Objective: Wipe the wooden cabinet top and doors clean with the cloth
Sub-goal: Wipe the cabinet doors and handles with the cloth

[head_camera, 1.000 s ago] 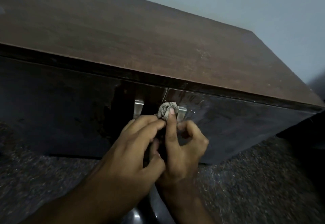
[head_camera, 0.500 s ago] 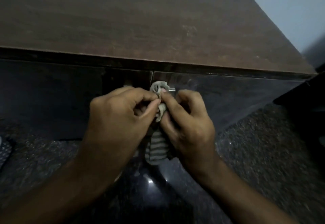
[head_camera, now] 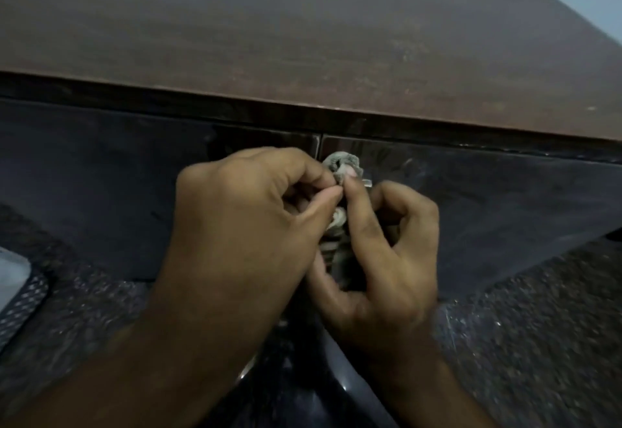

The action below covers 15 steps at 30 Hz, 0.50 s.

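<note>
Raised: 2 hands (head_camera: 303, 236), 1 cloth (head_camera: 341, 163).

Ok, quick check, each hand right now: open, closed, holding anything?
Left hand: fingers curled, pinching the cloth between thumb and forefinger.
Right hand: fingers curled, also pinching the cloth, in front of the cabinet doors.

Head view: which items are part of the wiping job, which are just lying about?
In the job:
- cloth, pinched by both hands
- left hand
- right hand
- cabinet top
- left door, right door

Lying about:
- mesh-patterned item at the left edge, on the speckled floor
</note>
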Each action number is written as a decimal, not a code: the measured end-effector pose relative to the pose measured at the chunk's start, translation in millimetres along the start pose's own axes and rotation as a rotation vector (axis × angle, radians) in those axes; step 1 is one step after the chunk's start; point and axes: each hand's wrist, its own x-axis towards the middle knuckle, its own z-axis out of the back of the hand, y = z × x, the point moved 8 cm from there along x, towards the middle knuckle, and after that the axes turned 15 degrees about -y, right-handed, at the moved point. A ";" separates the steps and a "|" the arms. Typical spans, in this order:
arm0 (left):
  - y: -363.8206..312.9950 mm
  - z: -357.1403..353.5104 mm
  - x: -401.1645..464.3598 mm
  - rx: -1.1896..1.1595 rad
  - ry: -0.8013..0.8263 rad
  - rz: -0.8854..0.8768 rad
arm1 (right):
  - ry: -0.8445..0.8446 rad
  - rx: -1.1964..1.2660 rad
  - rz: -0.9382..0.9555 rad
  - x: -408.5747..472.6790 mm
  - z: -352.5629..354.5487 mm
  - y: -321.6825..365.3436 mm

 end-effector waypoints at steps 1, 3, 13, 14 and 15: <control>-3.2 2.6 1.5 0.024 -0.007 -0.026 | 0.007 -0.001 0.009 -1.0 -1.5 -1.0; -8.1 5.7 -0.2 0.048 -0.004 -0.075 | -0.007 0.001 0.013 -3.2 -0.1 -4.2; -15.3 13.3 -11.6 0.104 -0.030 -0.173 | -0.192 -0.053 -0.019 23.0 36.1 -15.6; -16.8 11.7 -11.1 0.102 -0.026 -0.174 | -0.168 -0.069 -0.002 19.8 35.9 -18.6; -18.2 9.9 -10.7 0.102 -0.024 -0.166 | -0.144 -0.084 0.000 15.0 36.5 -23.0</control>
